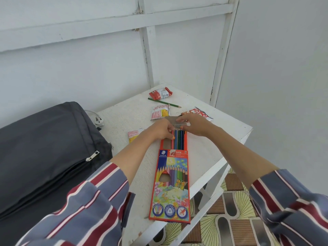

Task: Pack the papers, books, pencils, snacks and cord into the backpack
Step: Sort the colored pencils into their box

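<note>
I saw the left hand [159,129] pinch a pencil [172,142], the right hand [195,126] the box flap [174,120] — pencils [179,140] might slide out, I judged.

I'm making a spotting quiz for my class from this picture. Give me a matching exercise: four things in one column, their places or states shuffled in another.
Things
1. green pencil
2. backpack
3. pencil box
4. white plug

Places or states
A. dark grey, at the picture's left
B. far end held by the left hand and right hand
C. between the red snack packet and the yellow snack packet
D. at the table's left edge

Pairs: 1-C, 2-A, 3-B, 4-D
</note>
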